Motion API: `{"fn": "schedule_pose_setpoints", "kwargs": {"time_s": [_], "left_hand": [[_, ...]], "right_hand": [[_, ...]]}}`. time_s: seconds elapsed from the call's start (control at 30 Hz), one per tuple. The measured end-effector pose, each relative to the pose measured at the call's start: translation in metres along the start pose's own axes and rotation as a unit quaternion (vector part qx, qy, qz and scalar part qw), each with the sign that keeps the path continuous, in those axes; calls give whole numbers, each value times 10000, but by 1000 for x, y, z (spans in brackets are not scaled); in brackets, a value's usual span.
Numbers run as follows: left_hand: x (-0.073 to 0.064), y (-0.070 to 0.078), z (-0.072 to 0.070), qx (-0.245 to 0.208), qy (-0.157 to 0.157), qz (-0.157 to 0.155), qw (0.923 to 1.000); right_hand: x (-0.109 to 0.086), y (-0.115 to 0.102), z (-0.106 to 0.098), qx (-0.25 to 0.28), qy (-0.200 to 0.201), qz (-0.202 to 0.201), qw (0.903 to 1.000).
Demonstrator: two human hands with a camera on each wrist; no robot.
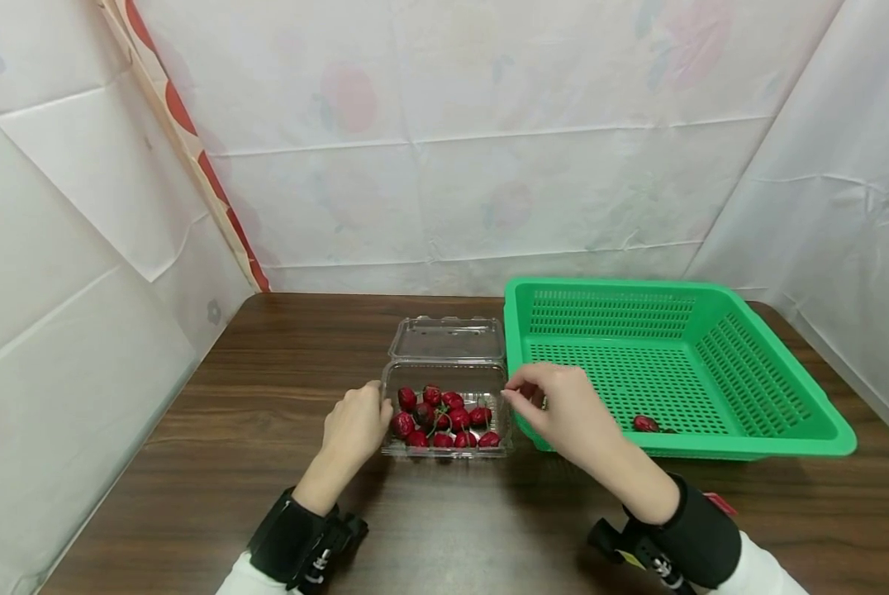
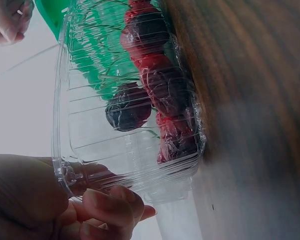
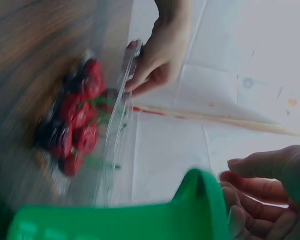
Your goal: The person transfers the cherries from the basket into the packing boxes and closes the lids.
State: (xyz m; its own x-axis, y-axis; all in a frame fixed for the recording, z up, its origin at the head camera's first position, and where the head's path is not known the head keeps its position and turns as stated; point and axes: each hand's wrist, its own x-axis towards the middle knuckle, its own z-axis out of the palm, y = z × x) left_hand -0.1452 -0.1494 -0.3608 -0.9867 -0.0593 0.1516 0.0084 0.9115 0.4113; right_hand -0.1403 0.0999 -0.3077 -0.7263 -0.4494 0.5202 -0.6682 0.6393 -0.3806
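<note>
A clear plastic clamshell box (image 1: pixel 444 450) stands on the table with its lid (image 1: pixel 450 339) folded back. Dark red cherries (image 1: pixel 442 419) with green stems lie in it. My left hand (image 1: pixel 357 420) grips the box's left wall, thumb and fingers around the rim, as the left wrist view shows. Over the gap between the box's right edge and a green basket (image 1: pixel 757 446) hovers my right hand (image 1: pixel 563 406). Its fingers are loosely bent, thumb near the forefinger, and no object shows between them in the right wrist view.
A cherry (image 1: pixel 645 423) lies near the front of the basket, a dark bit beside it. The basket fills the right part of the brown wooden table (image 1: pixel 251 463). White patterned sheets (image 1: pixel 444 165) hang behind and at both sides.
</note>
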Motion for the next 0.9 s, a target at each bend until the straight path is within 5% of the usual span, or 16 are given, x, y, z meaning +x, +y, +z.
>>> {"fn": "schedule_pose_setpoints", "kwargs": {"time_s": [0.3, 0.9], "left_hand": [[-1, 1, -1, -8, -12, 3, 10000], [0, 0, 0, 34, -3, 1, 10000]], "right_hand": [[-5, 26, -23, 57, -709, 496, 9962], [-6, 74, -41, 166, -2181, 1019, 9705]]}}
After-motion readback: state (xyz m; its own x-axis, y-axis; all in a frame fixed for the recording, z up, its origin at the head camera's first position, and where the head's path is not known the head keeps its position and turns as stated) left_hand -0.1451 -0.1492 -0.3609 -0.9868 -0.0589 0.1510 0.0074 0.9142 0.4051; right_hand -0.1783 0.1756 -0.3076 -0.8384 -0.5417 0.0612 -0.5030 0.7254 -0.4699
